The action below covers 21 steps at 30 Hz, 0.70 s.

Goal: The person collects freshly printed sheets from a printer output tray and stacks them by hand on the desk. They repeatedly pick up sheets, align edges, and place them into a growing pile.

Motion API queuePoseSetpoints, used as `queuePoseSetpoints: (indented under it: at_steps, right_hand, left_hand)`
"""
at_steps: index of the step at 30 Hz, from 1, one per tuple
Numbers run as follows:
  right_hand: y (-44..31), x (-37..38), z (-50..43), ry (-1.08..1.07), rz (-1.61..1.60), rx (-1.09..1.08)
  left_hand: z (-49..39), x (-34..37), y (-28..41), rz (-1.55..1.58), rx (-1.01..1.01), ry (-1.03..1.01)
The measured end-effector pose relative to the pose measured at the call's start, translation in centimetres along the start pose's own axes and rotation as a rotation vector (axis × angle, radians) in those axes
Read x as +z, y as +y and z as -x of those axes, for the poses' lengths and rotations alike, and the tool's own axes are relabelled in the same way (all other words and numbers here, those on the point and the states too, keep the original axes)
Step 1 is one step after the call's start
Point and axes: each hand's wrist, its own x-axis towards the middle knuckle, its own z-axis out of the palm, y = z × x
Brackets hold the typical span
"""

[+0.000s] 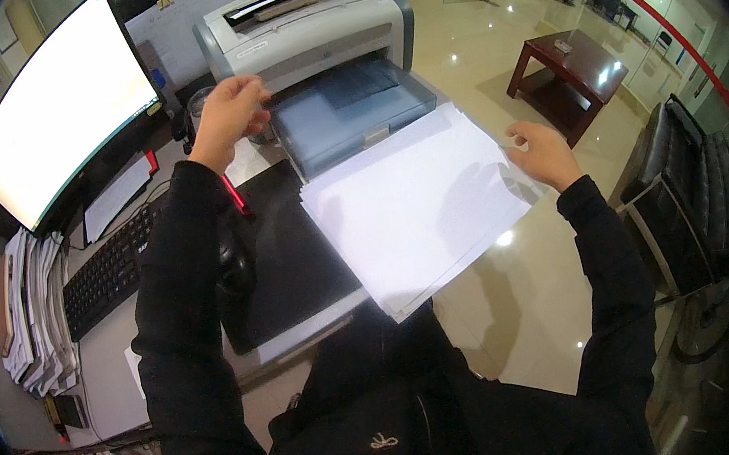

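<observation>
A stack of white paper sheets lies at a slant in front of the printer's paper tray, with its sheet edges slightly uneven. Its left part is over a black desk mat, and its right part reaches out past the desk, above the floor. My right hand is at the stack's right edge, fingers bent; whether it grips the sheets is unclear. Beside the tray's far left corner, my left hand is raised with loosely curled, parted fingers and nothing visible in them. The grey and white laser printer stands behind the tray.
Left of the mat are a black mouse, a keyboard, a lit monitor and a pile of papers. A glass cup stands behind my left hand. Beyond the desk are a wooden table and a black sofa.
</observation>
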Motion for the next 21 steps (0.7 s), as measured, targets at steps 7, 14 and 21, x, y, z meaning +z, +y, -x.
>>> queuePoseSetpoints:
  at_steps: [7, 14, 21]
  right_hand:
    - [-0.2, -0.2, -0.9, 0.040, -0.123, -0.004]
    - [-0.1, 0.3, -2.1, 0.015, -0.325, 0.039]
    - [-0.5, 0.6, -2.1, 0.012, -0.371, 0.012]
  left_hand:
    - [-3.7, 0.4, 1.6, 0.420, -0.011, 0.045]
    - [-4.4, 1.1, 2.3, 0.388, -0.031, 0.079]
    - [-4.2, 1.4, 1.8, 0.220, -0.021, 0.103]
